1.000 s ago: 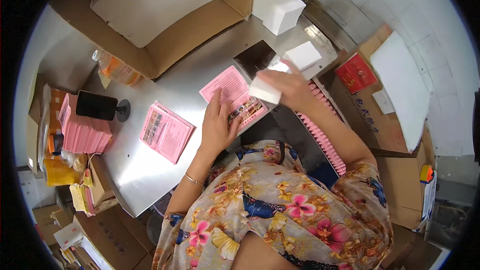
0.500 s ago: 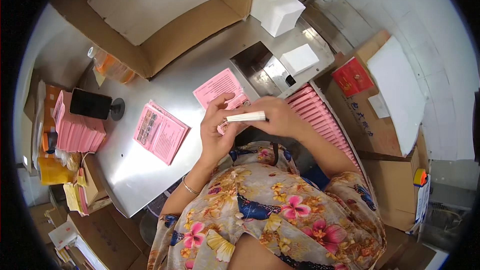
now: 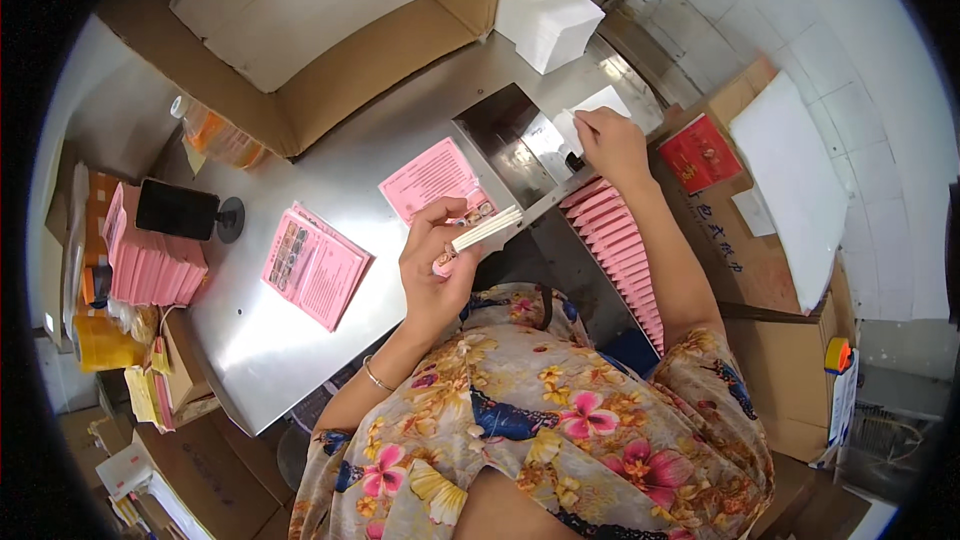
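Pinching a folded white paper bundle [image 3: 490, 227], left hand [image 3: 430, 262] could drop it if that grip slackens, tbh can't tell for the right hand [image 3: 614, 148]

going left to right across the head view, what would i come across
Thick pink stack, low pink pile, left hand with a folded white bundle, right hand, red card, small orange-and-yellow item.
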{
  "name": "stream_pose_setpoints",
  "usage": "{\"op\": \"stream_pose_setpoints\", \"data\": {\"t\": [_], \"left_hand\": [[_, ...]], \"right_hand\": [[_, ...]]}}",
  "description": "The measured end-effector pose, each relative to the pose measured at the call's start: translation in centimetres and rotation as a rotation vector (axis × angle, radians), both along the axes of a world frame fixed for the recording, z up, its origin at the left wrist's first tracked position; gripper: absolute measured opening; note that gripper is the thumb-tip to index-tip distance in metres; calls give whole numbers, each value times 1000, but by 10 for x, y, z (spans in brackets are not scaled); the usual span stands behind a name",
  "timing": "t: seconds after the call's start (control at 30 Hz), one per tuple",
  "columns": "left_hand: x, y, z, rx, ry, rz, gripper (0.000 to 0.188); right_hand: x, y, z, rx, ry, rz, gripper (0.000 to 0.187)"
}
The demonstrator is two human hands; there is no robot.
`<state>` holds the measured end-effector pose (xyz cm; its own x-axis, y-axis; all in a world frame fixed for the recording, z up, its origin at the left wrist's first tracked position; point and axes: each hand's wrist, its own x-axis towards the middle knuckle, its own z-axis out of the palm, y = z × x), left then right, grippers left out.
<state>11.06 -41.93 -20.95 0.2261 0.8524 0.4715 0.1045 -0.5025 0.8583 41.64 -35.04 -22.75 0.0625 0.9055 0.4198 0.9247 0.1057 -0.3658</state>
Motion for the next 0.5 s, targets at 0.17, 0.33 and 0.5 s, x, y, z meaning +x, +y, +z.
{"op": "stream_pose_setpoints", "data": {"t": [0.17, 0.33, 0.5], "left_hand": [[-1, -6, -6, -274, -79, -27, 22], [1, -9, -12, -508, -290, -102, 23], [3, -9, -8, -539, -378, -61, 33]], "right_hand": [[6, 1, -3, 48, 106, -18, 18], [4, -2, 3, 42, 98, -54, 21], [-31, -19, 40, 173, 342, 105, 31]]}}
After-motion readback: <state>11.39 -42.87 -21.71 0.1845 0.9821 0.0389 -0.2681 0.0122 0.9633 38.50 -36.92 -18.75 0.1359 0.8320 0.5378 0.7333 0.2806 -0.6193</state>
